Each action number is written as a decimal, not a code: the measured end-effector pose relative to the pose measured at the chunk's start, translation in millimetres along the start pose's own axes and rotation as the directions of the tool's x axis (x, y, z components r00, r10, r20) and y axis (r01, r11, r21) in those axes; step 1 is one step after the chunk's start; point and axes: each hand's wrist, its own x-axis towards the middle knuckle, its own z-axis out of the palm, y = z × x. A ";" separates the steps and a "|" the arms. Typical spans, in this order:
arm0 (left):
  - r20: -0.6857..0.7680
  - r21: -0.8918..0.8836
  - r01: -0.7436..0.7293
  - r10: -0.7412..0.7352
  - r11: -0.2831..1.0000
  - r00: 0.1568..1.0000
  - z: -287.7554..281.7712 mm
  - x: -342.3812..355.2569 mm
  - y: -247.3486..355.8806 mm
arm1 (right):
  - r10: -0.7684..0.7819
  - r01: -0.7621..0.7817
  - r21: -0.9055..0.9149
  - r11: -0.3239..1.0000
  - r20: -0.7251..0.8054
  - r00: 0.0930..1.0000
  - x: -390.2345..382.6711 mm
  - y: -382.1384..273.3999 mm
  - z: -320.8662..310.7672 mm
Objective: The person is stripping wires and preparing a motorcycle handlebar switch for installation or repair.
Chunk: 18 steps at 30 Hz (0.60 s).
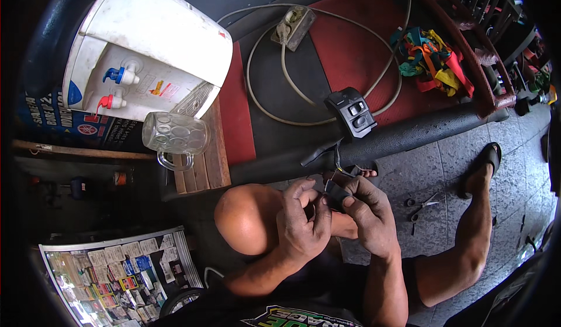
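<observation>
Close in, the right hand (pixel 374 217) pinches a small black part (pixel 338 195) between thumb and fingers, while the left hand (pixel 302 223) has its thumb and forefinger drawn together at the part's left end; whether those tips grip a thin wire is hard to tell at this size. The part sits between the two hands, just beyond the padded edge of the tabletop (pixel 286 82). On that edge lies a black switch housing (pixel 352 112), with wires (pixel 338 155) trailing toward the fingers.

Writing shows all around. The white water dispenser (pixel 155 32) bears small orange and red-and-white stickers below its body, plus a blue one at its left corner. Behind it, a dark banner (pixel 44 117) carries pale lettering. The case (pixel 111 243) at lower left is crowded with labelled packets (pixel 125 274), mostly white, some blue, yellow or red; their print is too small to read. Green and white lettering crosses the person's black shirt (pixel 234 309).
</observation>
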 end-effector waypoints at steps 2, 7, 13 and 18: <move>-0.002 0.038 -0.016 0.016 0.999 1.000 0.5 1.8 -0.1 | 0.001 -0.001 -0.040 0.999 -0.013 1.000 1.2 -0.1 2.5; 0.050 0.138 -0.089 0.082 0.987 0.995 -3.5 5.6 7.6 | 0.000 -0.005 -0.098 0.995 -0.049 0.999 2.8 4.6 4.1; 0.024 0.057 0.159 -0.161 0.986 0.987 -10.5 15.2 15.7 | -0.031 0.030 -0.027 0.999 -0.022 0.999 4.3 19.2 6.2; 0.132 -0.273 0.503 -0.486 0.820 0.864 -12.4 28.2 14.5 | 0.131 -0.140 0.309 0.941 0.052 0.990 4.8 40.2 0.0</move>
